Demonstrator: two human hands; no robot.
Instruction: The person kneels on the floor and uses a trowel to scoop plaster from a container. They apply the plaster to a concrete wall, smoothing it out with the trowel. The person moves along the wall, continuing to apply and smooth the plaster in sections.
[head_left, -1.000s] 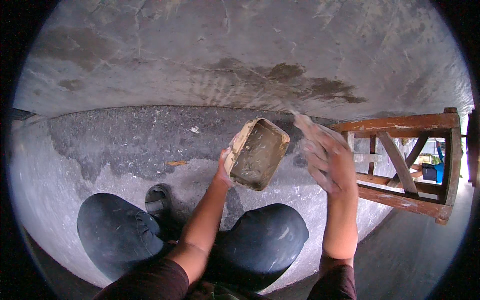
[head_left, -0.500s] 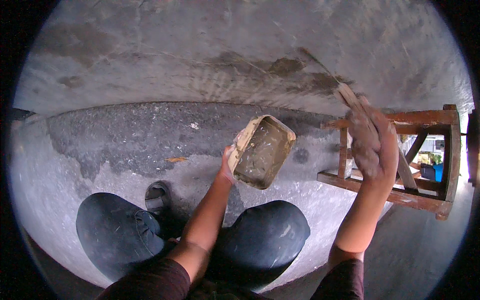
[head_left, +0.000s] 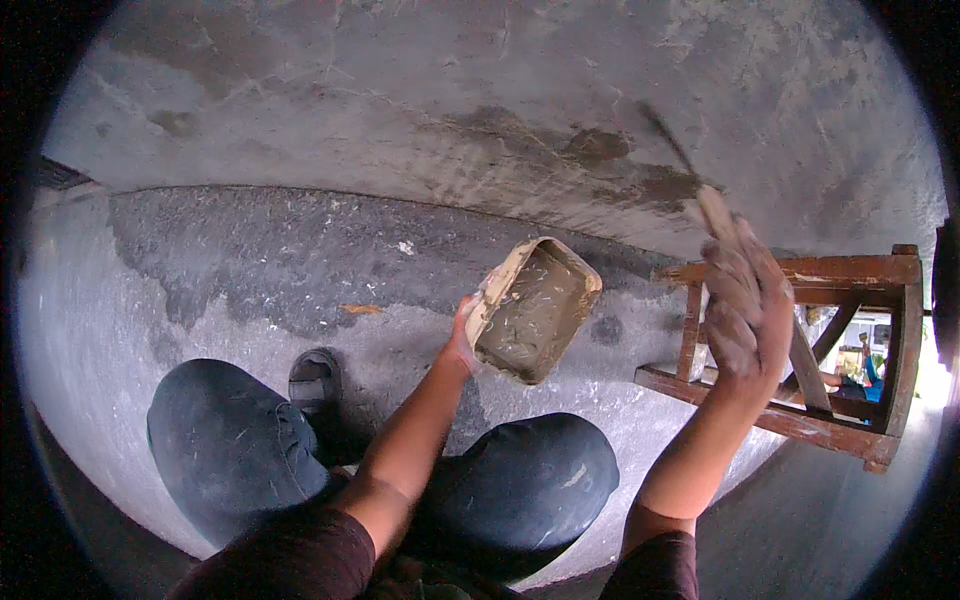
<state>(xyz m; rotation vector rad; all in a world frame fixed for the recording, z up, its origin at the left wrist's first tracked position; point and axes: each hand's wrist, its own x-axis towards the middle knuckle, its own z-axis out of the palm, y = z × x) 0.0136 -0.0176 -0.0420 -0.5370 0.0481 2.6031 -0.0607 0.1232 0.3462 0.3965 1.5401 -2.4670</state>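
With left hand and right hand well apart, holding a rectangular container in the left by its left side, out beyond the right knee, with grey-brown paste spread inside. Gripping a thin-bladed tool in the right, near a wooden frame, with the blurred blade angled up and leftward before a damp-patched grey wall. Cannot tell, through the blur, of any contact between blade and wall.
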